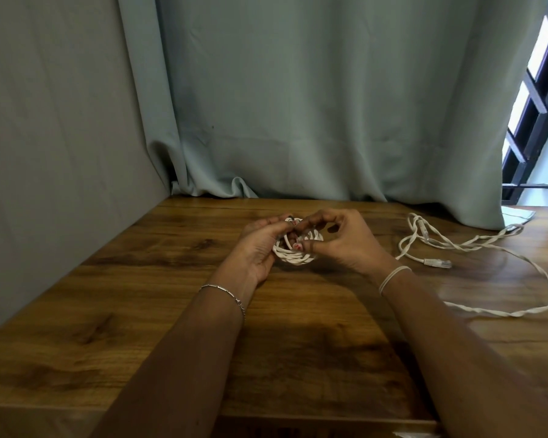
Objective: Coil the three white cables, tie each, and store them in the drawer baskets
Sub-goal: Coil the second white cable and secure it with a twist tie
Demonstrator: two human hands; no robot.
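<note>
A small coil of white cable (293, 257) sits between both hands, just above the wooden table (159, 311). My left hand (260, 245) grips the coil's left side, fingers curled through its middle. My right hand (342, 238) pinches the coil's upper right edge with thumb and fingertips. Much of the coil is hidden by the fingers. A second white cable (500, 273) lies uncoiled on the table to the right, its clear plug (438, 263) near my right wrist. Pale bands (393, 278) circle my right wrist. No third cable or drawer is in view.
A grey-green curtain (314, 105) hangs along the table's back edge, and a grey wall (54, 137) closes the left side. Dark window bars (532, 115) show at the far right. The table's front edge (298, 418) runs below my forearms.
</note>
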